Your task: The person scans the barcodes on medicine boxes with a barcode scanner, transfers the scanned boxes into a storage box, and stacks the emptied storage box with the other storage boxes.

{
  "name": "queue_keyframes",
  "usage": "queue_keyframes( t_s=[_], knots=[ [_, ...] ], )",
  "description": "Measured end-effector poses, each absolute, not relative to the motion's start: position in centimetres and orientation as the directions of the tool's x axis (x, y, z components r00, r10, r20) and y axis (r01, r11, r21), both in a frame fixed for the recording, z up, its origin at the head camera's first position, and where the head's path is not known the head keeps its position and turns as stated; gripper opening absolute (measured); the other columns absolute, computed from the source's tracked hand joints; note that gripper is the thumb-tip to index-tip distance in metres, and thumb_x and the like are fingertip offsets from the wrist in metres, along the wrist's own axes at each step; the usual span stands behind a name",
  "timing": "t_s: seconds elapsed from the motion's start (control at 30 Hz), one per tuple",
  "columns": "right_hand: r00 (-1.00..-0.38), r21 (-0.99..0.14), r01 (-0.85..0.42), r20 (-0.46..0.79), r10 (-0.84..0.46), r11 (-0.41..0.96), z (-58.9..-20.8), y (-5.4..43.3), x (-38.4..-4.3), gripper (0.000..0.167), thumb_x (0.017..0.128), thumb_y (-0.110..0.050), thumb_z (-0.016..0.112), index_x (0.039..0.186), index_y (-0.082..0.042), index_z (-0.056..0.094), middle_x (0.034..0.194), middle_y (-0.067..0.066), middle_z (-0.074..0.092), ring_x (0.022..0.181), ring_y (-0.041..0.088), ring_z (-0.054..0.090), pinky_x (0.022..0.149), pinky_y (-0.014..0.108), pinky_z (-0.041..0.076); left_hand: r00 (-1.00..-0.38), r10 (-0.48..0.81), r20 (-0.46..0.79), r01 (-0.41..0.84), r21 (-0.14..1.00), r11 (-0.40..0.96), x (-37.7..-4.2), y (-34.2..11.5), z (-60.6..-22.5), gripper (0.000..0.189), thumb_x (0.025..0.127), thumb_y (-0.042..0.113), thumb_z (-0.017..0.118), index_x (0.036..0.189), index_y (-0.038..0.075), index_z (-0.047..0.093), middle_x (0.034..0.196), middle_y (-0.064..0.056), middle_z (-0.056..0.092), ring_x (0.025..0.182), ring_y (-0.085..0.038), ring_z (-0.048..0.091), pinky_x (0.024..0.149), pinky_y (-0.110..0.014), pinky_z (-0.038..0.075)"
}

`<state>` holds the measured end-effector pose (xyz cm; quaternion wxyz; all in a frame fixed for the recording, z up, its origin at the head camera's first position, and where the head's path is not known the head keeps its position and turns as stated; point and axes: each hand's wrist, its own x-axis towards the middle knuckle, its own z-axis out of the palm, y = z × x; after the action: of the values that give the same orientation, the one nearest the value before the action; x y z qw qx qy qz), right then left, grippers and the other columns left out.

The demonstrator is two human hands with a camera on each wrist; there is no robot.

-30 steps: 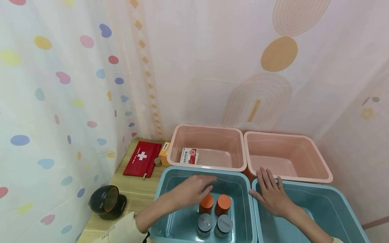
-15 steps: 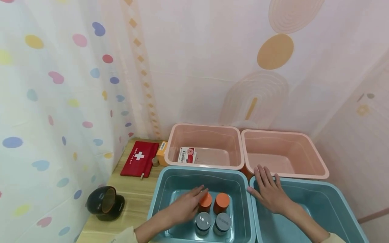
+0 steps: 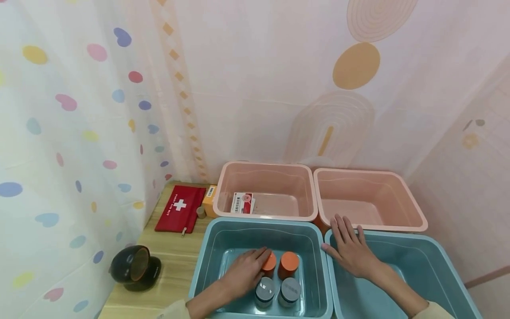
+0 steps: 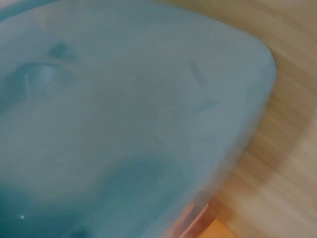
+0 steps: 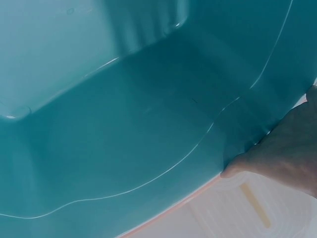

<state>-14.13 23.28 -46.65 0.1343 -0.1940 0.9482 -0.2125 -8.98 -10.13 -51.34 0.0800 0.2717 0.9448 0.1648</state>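
My left hand point(image 3: 245, 271) reaches into the left blue bin point(image 3: 201, 266). Its fingers curl against the near-left side of an orange-lidded jar point(image 3: 270, 264), partly covering it; the thumb is hidden. A second orange-lidded jar point(image 3: 288, 264) stands to its right. Two grey-lidded jars stand in front, one grey-lidded jar point(image 3: 264, 290) close below my wrist and another grey-lidded jar point(image 3: 289, 290) beside it. With fingers straight and spread, my right hand point(image 3: 352, 252) rests on the rim of the right blue bin point(image 3: 422, 252). The right wrist view shows part of this hand point(image 5: 282, 153) at the rim.
Behind are a left pink bin point(image 3: 275, 177) holding a small white-and-red box point(image 3: 243, 203), and a right pink bin point(image 3: 358, 190). On the wooden table point(image 3: 179, 266) lie a red first aid pouch point(image 3: 180, 208), an orange box point(image 3: 209, 199), a small brown cylinder point(image 3: 201, 212) and black bowls point(image 3: 133, 267).
My left hand has come down into the left blue bin, onto the left orange-lidded jar. The right hand stays on the rim. The view has shifted slightly.
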Motion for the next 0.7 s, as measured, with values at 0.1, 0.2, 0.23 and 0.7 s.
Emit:
queue_keyframes(
  t_s=[0.1, 0.2, 0.23, 0.7],
  knots=[
    [-0.888, -0.448, -0.306, -0.183, -0.421, 0.84, -46.6, 23.3, -14.2, 0.092, 0.113, -0.046, 0.057, 0.17, 0.011, 0.014, 0.18, 0.033, 0.002, 0.166, 0.057, -0.001, 0.127, 0.08, -0.006, -0.845, 0.533, -0.036, 0.483, 0.373, 0.792, -9.5, -10.1, -52.5, 0.06, 0.101, 0.009, 0.079, 0.156, -0.002, 0.056, 0.15, -0.022, 0.066, 0.129, -0.036, 0.07, 0.106, -0.053, 0.06],
    [-0.888, -0.439, -0.307, -0.188, -0.42, 0.844, -46.5, 23.3, -14.3, 0.092, 0.114, -0.046, 0.057, 0.17, 0.011, 0.013, 0.18, 0.033, 0.002, 0.166, 0.057, -0.001, 0.127, 0.08, -0.005, -0.852, 0.523, -0.024, 0.475, 0.388, 0.79, -10.0, -10.1, -53.6, 0.06, 0.1, 0.007, 0.08, 0.154, -0.004, 0.056, 0.146, -0.022, 0.068, 0.126, -0.035, 0.071, 0.102, -0.052, 0.062],
    [-0.888, -0.437, -0.309, -0.187, -0.421, 0.845, -46.5, 23.2, -14.3, 0.092, 0.113, -0.046, 0.057, 0.17, 0.011, 0.013, 0.18, 0.033, 0.002, 0.166, 0.057, -0.001, 0.127, 0.08, -0.005, -0.862, 0.504, -0.052, 0.441, 0.413, 0.797, -9.9, -10.0, -53.0, 0.06, 0.098, 0.005, 0.082, 0.152, -0.004, 0.057, 0.144, -0.022, 0.069, 0.125, -0.035, 0.072, 0.102, -0.053, 0.061],
    [-0.889, -0.423, -0.321, -0.174, -0.423, 0.848, -46.2, 23.0, -14.2, 0.09, 0.113, -0.043, 0.059, 0.17, 0.012, 0.015, 0.179, 0.034, 0.005, 0.165, 0.058, 0.002, 0.126, 0.082, 0.0, -0.921, 0.329, -0.209, 0.105, 0.68, 0.726, -9.8, -10.7, -49.7, 0.05, 0.088, 0.004, 0.09, 0.13, -0.003, 0.063, 0.117, -0.017, 0.074, 0.098, -0.024, 0.069, 0.095, -0.056, 0.064]
  ],
)
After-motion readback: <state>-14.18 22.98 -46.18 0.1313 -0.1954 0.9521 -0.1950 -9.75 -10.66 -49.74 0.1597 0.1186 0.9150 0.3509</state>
